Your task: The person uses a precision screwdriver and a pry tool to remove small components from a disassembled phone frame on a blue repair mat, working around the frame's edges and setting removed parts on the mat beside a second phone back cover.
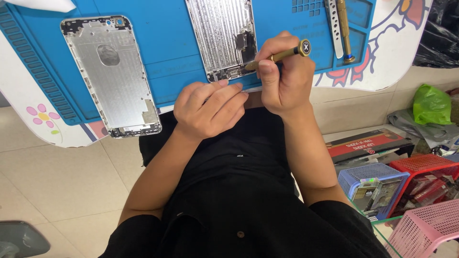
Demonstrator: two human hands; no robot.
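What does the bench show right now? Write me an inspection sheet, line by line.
Surface: blue work mat on a white table.
Job's things: open phone housing; brass screwdriver tip at its lower end.
Clutter: second empty housing; spare tools.
Grippers: right hand grips the screwdriver; left hand rests at the mat edge.
Cables: nothing seen.
Surroundings: plastic baskets, green bag, tiled floor.

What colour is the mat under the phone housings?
Blue; the mat shows clearly in the head view.
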